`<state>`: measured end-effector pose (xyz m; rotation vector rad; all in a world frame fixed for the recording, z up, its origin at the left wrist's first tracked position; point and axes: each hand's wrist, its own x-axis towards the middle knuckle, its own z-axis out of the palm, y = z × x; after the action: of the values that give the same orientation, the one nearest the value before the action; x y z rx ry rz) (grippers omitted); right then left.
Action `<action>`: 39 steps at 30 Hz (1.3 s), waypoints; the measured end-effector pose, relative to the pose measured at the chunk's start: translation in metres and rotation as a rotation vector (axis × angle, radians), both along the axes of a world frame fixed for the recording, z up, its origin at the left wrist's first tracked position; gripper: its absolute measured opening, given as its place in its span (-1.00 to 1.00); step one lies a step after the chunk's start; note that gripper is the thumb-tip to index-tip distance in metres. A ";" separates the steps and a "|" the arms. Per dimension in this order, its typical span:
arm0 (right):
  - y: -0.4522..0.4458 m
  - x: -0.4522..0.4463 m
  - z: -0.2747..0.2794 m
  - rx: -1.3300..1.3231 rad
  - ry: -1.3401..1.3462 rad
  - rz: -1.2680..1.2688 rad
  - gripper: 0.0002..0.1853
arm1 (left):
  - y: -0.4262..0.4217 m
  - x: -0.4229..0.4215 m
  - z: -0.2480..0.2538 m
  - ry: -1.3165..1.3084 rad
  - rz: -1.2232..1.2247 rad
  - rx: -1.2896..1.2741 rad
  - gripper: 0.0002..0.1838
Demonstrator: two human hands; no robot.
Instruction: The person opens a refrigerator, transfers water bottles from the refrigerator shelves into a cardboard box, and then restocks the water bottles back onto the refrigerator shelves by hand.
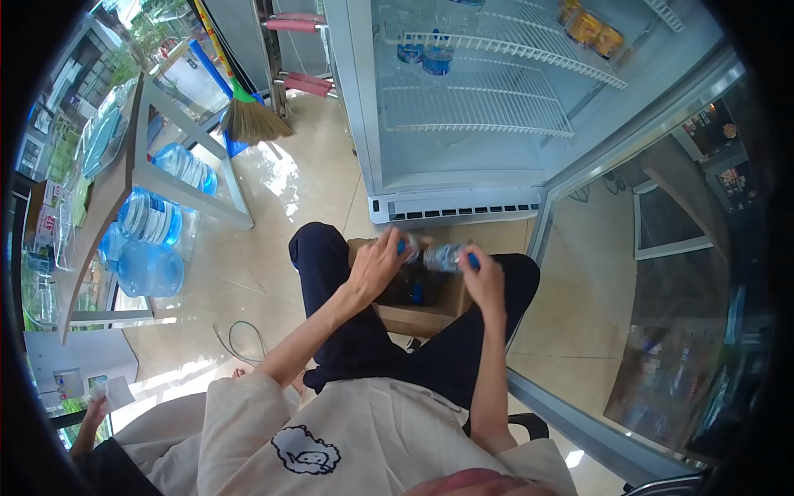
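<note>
Between my knees stands an open cardboard box (418,320) with a blue-capped bottle (417,293) inside. Above it, my left hand (379,263) is closed round the cap end of a small clear water bottle (413,245). My right hand (484,281) grips a second water bottle (444,258) by its blue cap end. Both bottles are tilted toward each other over the box. In front is an open fridge (463,157) with wire shelves, bottles (437,58) on the upper shelf and orange-yellow packs (591,31) at its right.
The fridge's glass door (612,273) stands open on my right. Large water jugs (149,269) sit under a table (112,202) at the left. A broom (252,120) and a ladder (302,83) are behind. Another person's hand (96,409) holds something pale at lower left.
</note>
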<state>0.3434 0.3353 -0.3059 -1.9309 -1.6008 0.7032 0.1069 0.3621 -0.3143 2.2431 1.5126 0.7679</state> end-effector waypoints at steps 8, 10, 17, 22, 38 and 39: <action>0.106 -0.002 0.126 0.506 0.321 -0.063 -0.76 | 0.101 0.023 0.139 -0.144 0.062 0.474 -0.78; 0.147 -0.011 0.139 0.529 0.283 -0.048 -0.74 | 0.135 0.027 0.150 -0.061 0.081 0.554 -0.78; 0.262 -0.052 0.136 0.403 -0.160 0.120 -0.73 | 0.243 0.043 0.132 0.293 0.187 0.568 -0.70; 0.293 -0.060 0.135 0.413 -0.235 0.140 -0.67 | 0.276 0.035 0.117 0.472 0.313 0.565 -0.62; 0.187 -0.054 0.043 0.793 0.498 -0.006 -0.60 | 0.078 0.042 0.042 -0.043 0.102 0.507 -0.56; 0.156 -0.055 0.012 0.826 0.474 -0.122 -0.65 | 0.049 0.041 0.006 -0.095 0.096 0.361 -0.57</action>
<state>0.2883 0.4916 -0.2944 -1.1364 -1.1869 0.3221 0.1481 0.4113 -0.3078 2.3512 1.5468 1.2456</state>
